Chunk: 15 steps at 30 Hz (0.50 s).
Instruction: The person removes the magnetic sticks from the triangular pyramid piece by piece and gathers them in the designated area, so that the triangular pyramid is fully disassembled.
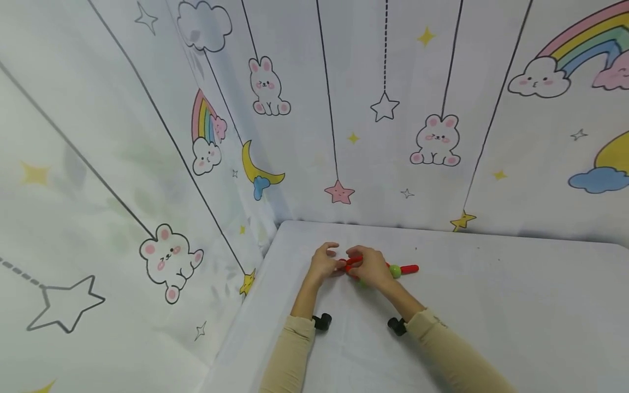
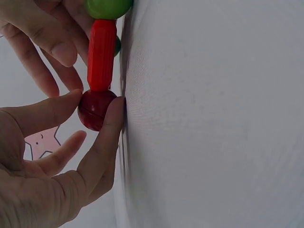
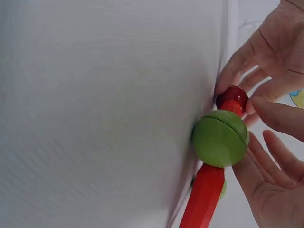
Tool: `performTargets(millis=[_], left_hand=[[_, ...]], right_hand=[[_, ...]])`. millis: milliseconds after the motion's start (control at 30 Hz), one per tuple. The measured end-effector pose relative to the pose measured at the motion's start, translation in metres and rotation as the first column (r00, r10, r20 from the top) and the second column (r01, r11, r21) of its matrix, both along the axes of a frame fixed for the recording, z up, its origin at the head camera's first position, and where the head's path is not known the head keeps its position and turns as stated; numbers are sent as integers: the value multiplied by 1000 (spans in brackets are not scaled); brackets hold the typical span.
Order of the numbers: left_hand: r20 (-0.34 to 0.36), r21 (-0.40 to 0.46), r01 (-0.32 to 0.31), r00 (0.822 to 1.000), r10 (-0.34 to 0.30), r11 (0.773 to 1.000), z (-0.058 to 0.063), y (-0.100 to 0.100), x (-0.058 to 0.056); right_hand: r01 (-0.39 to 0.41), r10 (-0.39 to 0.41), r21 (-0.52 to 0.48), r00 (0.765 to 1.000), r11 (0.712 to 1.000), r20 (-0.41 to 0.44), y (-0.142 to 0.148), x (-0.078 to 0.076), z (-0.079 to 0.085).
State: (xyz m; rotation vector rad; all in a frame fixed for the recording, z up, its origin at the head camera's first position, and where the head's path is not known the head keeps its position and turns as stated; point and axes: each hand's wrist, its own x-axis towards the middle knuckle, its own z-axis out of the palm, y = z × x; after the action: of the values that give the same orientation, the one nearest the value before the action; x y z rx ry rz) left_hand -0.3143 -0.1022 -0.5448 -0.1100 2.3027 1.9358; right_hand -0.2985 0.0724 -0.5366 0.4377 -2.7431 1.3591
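My left hand pinches a dark red ball between thumb and fingertips, close to the white surface. Joined to that ball is a ridged red stick, and its other end meets a green ball. Beyond the green ball, another red stick continues the chain. My right hand reaches over the joined pieces with its fingers loosely spread. In the right wrist view its fingers lie beside the green ball, and its thumb is near the stick; contact is hard to tell.
To the right of my right hand, a green ball and red stick show on the white-covered table. A patterned cloth hangs behind and at the left. Black wrist cameras sit below both hands.
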Motion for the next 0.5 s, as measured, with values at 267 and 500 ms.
performTargets(millis=[267,500], left_hand=[[-14,-30,18,1000,-18,999,1,1,1],[2,-14,10,1000,-10,1000,0,1,0]], right_hand=[[-7,7,52,1000,999,0,-2,-3,-5],[-15,16,82,1000,997,-10,1,-5,-7]])
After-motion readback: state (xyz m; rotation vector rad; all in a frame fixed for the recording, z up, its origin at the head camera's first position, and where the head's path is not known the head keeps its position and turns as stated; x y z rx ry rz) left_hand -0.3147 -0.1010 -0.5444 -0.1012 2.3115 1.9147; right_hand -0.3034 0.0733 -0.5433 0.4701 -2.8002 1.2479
